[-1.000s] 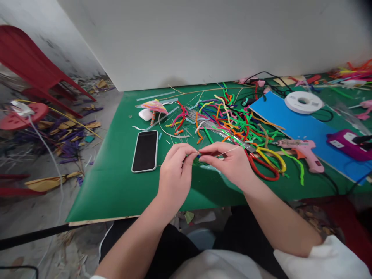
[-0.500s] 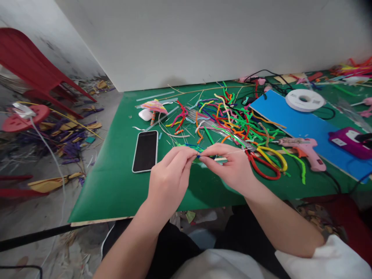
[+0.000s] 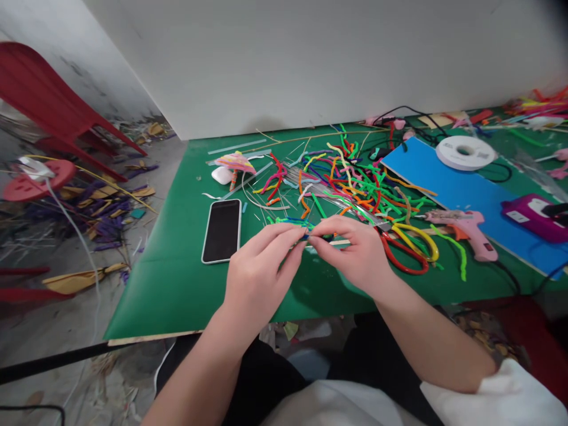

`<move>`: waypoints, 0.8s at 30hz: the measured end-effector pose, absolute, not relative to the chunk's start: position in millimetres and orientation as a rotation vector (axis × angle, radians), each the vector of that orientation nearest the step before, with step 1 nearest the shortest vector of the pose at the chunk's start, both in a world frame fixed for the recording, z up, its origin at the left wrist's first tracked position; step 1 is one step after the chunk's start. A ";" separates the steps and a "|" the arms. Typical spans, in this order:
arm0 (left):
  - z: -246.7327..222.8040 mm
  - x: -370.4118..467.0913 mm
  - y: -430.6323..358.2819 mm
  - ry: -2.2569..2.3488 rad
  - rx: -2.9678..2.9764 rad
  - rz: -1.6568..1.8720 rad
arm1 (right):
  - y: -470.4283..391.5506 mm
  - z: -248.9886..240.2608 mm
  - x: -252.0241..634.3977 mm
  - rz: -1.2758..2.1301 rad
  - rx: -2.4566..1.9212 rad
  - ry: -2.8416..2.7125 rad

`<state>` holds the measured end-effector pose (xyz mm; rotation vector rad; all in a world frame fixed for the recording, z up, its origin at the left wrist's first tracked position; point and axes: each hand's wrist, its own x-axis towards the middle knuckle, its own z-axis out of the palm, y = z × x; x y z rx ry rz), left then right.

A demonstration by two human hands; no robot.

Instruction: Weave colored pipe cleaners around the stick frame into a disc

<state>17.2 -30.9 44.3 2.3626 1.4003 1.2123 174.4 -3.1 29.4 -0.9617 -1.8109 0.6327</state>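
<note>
My left hand (image 3: 261,266) and my right hand (image 3: 355,251) meet fingertip to fingertip above the green table (image 3: 177,296). Between their pinched fingers is a small dark blue piece (image 3: 306,236), mostly hidden, so its shape cannot be told. Blue and green fuzzy stems (image 3: 290,222) show just behind the fingers. Beyond my hands lies a tangled heap of coloured pipe cleaners (image 3: 350,177) with thin metal wires among them. Scissors with red and yellow handles (image 3: 406,269) rest right of my right hand.
A phone (image 3: 222,231) lies left of my left hand, with a small striped umbrella shape (image 3: 235,163) behind it. Toward the right are a pink glue gun (image 3: 474,234), a blue board (image 3: 501,207), a white spool (image 3: 465,154) and a purple device (image 3: 535,218).
My left fingertips have shifted slightly right. The thin strand that stuck out across my right hand no longer shows. The things on the table have not moved.
</note>
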 end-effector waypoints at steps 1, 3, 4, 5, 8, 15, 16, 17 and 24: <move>44.3 17.2 -30.9 1.397 2.368 1.213 | -3.0 29.2 175.0 0.633 -0.961 -1.813; 44.2 16.9 -30.7 1.394 2.365 1.206 | -3.1 29.1 175.8 0.635 -0.962 -1.818; 44.0 16.8 -30.6 1.397 2.359 1.203 | -3.3 29.3 176.0 0.638 -0.964 -1.819; 43.8 16.6 -30.4 1.400 2.353 1.203 | -3.6 29.6 176.1 0.641 -0.969 -1.821; 42.4 16.4 -30.1 1.403 2.333 1.220 | -4.7 31.1 176.2 0.653 -0.986 -1.825; 40.3 17.0 -32.9 1.625 2.267 1.270 | -5.2 33.9 175.0 0.649 -1.003 -1.849; 40.8 17.3 -33.2 1.613 2.269 1.273 | -5.2 34.2 174.8 0.648 -1.002 -1.848; 41.4 17.5 -33.4 1.588 2.270 1.272 | -5.1 34.4 174.7 0.646 -1.002 -1.845; 47.3 14.5 -30.7 1.450 2.273 1.125 | -4.7 36.1 175.6 0.665 -0.965 -1.849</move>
